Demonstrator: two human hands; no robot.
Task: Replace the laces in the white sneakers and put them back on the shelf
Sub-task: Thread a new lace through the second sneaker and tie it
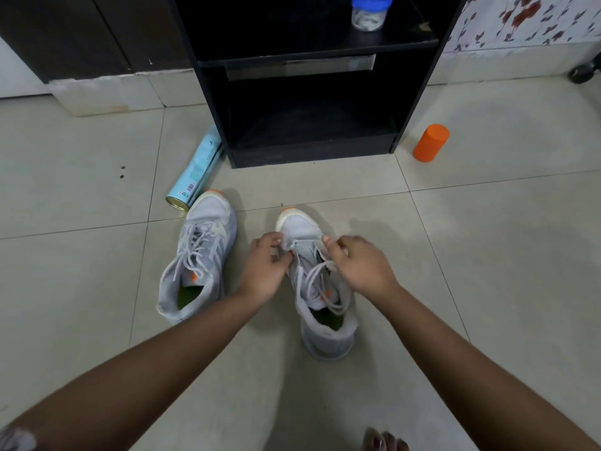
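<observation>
Two white sneakers with orange toe tips stand on the tiled floor, toes pointing away from me. The left sneaker [198, 258] is laced and untouched. Both hands work at the forefoot of the right sneaker [320, 297]. My left hand [265, 266] pinches its left edge near the lowest eyelets. My right hand [361, 266] pinches the white lace [317, 281] on the right side; loose lace loops lie over the tongue. The black shelf unit [309, 148] stands just beyond the shoes, its lower compartment holding nothing I can see.
A light-blue spray can [195, 172] lies on the floor beside the shelf's left foot, touching the left sneaker's toe. An orange cylinder [431, 143] stands right of the shelf. A blue-lidded jar [370, 13] sits on the upper shelf. My toes [385, 442] show at the bottom edge.
</observation>
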